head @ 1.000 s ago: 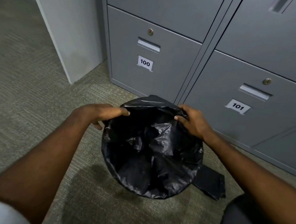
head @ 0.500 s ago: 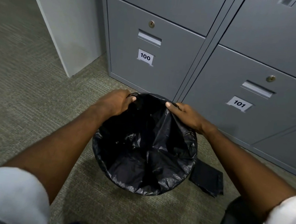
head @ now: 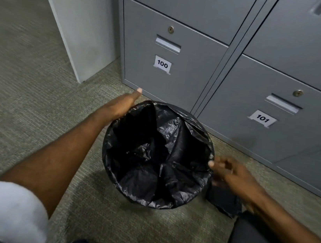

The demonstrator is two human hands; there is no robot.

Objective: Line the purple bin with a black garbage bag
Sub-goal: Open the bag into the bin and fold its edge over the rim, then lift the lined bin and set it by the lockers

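Fingers: left hand (head: pixel 119 105) flat, open on black garbage bag (head: pixel 157 155) rim | right hand (head: pixel 230 175) blurred, loosely spread, empty

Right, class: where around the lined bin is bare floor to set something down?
Free: carpet left of the bag-lined bin, up to the white partition, and the near strip toward the camera. Crowded: the cabinets right behind, and the folded black bags under the right hand.

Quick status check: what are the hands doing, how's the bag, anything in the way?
Left hand open, against bag's far-left rim. Right hand blurred at right rim, grip unclear. Black garbage bag draped over bin all round. Folded black item beside bin, not blocking.
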